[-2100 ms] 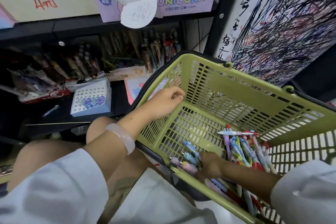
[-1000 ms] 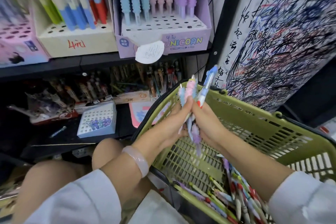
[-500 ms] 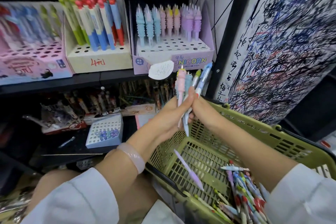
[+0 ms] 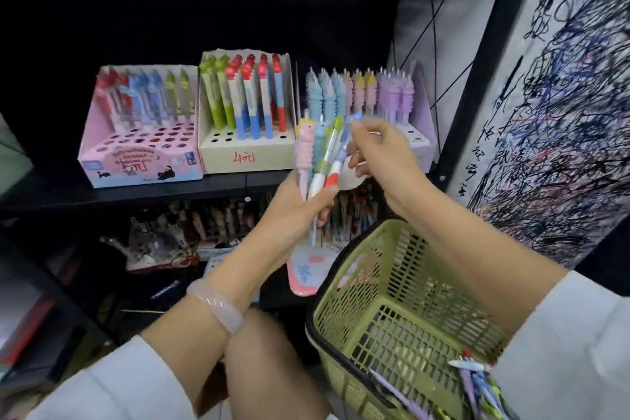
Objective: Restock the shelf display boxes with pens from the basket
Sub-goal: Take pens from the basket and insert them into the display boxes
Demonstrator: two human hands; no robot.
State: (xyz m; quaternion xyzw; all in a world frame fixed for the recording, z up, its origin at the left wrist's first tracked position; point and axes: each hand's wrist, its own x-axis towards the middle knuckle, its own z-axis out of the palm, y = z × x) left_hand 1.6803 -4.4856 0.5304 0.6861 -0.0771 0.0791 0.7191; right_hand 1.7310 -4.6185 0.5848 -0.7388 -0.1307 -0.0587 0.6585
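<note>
Leftmost, my left hand (image 4: 300, 204) gripped an upright fan of light, stiff, slick pastel plastic pens (image 4: 322, 153) by their lower barrels, where I judged them steadiest, while my right hand (image 4: 378, 150) pinched one blurred blue cap, hiding the lilac cardboard display box (image 4: 421, 119) above the olive plastic basket (image 4: 392, 310).

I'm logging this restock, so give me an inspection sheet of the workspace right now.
Surface: black shelf carries three display boxes.
Job's things: pink box, beige box and unicorn box each partly filled; green basket holds loose pens.
Clutter: lower shelf crowded with stationery.
Grips: left hand holds pen bunch; right hand pinches one pen's top.
Cables: nothing seen.
Surroundings: scribbled test paper at right.
</note>
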